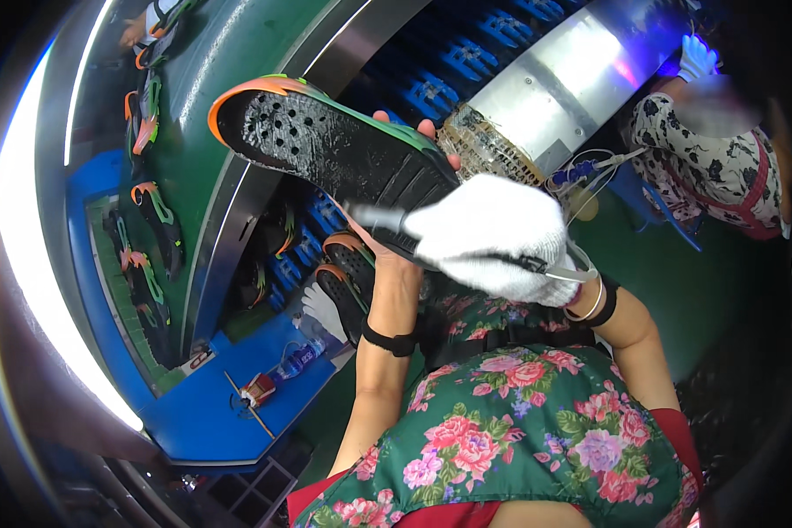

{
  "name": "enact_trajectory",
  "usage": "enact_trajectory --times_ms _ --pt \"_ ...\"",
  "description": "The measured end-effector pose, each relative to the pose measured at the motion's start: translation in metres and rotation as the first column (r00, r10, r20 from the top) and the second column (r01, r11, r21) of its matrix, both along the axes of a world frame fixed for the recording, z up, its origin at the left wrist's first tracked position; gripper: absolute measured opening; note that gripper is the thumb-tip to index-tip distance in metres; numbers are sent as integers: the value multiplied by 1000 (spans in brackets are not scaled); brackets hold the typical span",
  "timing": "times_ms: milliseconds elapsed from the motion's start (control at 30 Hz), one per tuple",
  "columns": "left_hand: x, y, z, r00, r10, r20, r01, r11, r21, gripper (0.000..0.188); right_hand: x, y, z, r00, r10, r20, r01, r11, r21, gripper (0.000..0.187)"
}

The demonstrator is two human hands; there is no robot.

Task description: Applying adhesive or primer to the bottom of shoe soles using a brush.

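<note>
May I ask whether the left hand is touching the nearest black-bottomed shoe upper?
Touching: the head view shows the left hand gripping the shoe upper from beneath, fingertips along its far edge.

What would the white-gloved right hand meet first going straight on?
Likely the long black shoe sole with orange-and-green edging, ahead of the white-gloved right hand; depth is unclear.

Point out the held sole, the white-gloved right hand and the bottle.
Held sole (336, 163): head view, middle of black face.
White-gloved right hand (495, 233): head view, back of hand.
Bottle (302, 359): head view, its side.
</note>
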State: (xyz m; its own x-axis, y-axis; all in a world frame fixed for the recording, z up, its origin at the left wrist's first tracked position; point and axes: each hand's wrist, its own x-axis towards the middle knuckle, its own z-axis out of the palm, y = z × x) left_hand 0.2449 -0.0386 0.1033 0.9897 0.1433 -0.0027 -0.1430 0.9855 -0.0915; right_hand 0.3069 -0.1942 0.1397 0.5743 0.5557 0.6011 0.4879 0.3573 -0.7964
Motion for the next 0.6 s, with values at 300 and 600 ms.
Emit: enact_trajectory --times_ms 300,600 --pt "-12 7 -21 1000 21 -17 -16 973 230 82 -14 -16 -16 994 80 -68 -79 997 14 24" --pt "-22 -6 -16 991 112 -73 -96 976 195 89 -21 -31 -33 934 206 -293 -197 979 61 12"
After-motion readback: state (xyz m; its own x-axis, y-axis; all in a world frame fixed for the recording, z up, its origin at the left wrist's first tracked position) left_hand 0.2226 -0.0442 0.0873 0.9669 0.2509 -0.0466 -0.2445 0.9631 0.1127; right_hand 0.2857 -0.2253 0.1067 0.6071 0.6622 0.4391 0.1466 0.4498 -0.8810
